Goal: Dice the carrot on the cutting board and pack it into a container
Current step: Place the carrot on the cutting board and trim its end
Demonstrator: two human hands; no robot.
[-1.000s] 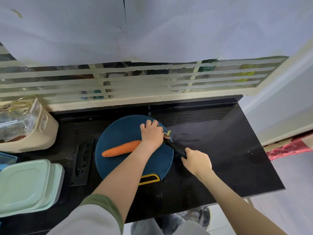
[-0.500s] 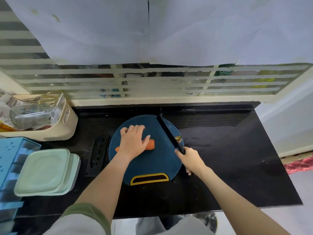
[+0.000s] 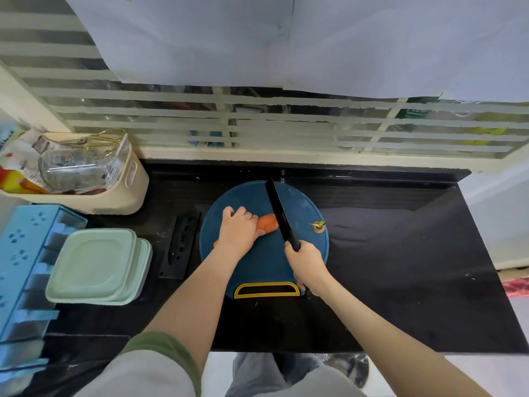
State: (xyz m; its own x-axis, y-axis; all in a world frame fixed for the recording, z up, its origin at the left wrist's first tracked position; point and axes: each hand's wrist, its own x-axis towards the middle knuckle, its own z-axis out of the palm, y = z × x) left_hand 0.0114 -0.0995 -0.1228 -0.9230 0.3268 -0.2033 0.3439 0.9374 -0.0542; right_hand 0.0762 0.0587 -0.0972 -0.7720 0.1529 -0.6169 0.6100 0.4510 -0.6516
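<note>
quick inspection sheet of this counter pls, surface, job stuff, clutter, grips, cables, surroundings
surface: black counter with a blue cutting board on it
job's things: carrot on the board, knife blade at its right end; cut-off top near the board's right edge; stacked green containers at left
clutter: knife sheath beside the board; beige basket; blue rack
grips: left grip holds the carrot; right grip holds the knife handle
cables: nothing seen
surroundings: slatted window behind, paper sheets above

Soft daylight comes from the slatted window point(image 3: 286, 130) behind my cutting board point(image 3: 266, 265). Right of the board the black counter point(image 3: 400, 253) gleams dully; far left, straight lines bend and blur
</note>
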